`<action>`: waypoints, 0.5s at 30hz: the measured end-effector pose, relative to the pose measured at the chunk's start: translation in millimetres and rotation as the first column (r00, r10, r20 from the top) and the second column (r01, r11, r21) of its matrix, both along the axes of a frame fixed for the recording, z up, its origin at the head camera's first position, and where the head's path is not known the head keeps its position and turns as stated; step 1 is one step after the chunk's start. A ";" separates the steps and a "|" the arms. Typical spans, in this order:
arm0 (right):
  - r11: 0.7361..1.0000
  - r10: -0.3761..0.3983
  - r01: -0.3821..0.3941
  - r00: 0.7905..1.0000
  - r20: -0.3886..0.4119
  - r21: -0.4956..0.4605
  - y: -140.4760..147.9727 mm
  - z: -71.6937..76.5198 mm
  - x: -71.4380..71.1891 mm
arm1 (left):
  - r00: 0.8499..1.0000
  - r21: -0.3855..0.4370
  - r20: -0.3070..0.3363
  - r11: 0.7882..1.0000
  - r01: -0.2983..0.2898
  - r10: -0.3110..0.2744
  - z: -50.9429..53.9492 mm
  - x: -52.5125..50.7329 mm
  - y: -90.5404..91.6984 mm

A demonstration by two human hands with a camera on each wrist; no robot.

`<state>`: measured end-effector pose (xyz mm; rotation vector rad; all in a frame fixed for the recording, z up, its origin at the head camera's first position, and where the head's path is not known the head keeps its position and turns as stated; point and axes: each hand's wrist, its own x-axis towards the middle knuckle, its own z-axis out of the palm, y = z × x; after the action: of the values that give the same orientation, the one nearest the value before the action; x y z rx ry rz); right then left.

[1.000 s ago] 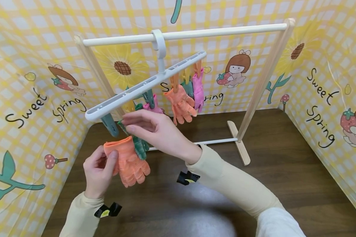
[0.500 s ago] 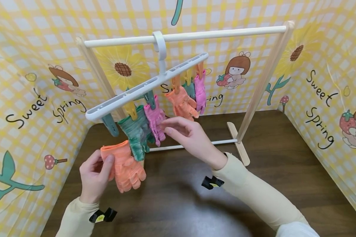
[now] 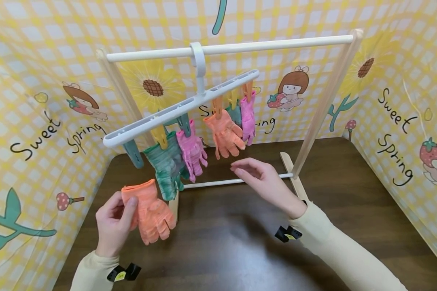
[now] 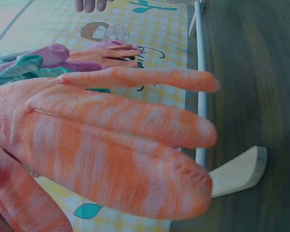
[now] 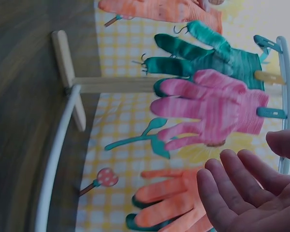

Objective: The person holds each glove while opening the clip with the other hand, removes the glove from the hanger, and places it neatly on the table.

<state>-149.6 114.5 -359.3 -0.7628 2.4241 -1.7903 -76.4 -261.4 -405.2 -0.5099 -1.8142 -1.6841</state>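
My left hand [image 3: 111,226] pinches the cuff of an orange knit glove [image 3: 151,216], whose fingers dangle down to the right; the glove fills much of the left wrist view. Just above it a blue-green clip [image 3: 132,155] hangs from the grey hanger [image 3: 178,109] and grips nothing. Beside that, a yellow clip holds a green glove [image 3: 167,165] and another blue-green clip a pink glove [image 3: 192,153]. My right hand [image 3: 266,184] is in the air, fingers loosely bent, holding nothing, below a hanging orange glove [image 3: 225,135]. Behind it hang a second green glove, partly hidden, and a second pink glove [image 3: 248,117].
The hanger hooks over the white top bar [image 3: 276,46] of a wooden rack. The rack's posts [image 3: 324,105] and feet stand on a dark wooden table [image 3: 218,258]. Yellow checked cloth [image 3: 29,48] covers the back and both sides.
My right hand has drawn away from beside the green glove to the right, uncovering the green and pink gloves. My left hand has lowered slightly left with the orange glove.
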 end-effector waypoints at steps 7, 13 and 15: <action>0.999 -0.026 0.024 0.999 0.025 0.049 19.0 -14.2 2.0 | 0.999 0.015 0.043 1.000 -0.019 0.019 -6.2 -3.5 -6.9; 0.997 -0.044 0.041 0.999 0.033 0.068 30.7 -28.4 5.1 | 0.978 -0.088 0.116 0.983 -0.163 0.172 -10.9 -5.8 -14.2; 0.995 -0.056 0.053 0.998 0.029 0.084 34.4 -33.3 6.2 | 0.959 -0.157 0.138 0.962 -0.224 0.246 -11.6 -6.1 -17.0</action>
<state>-143.4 148.9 -392.6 -0.6623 2.5044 -1.6932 -82.4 -278.4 -416.7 -0.2113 -2.0279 -1.4768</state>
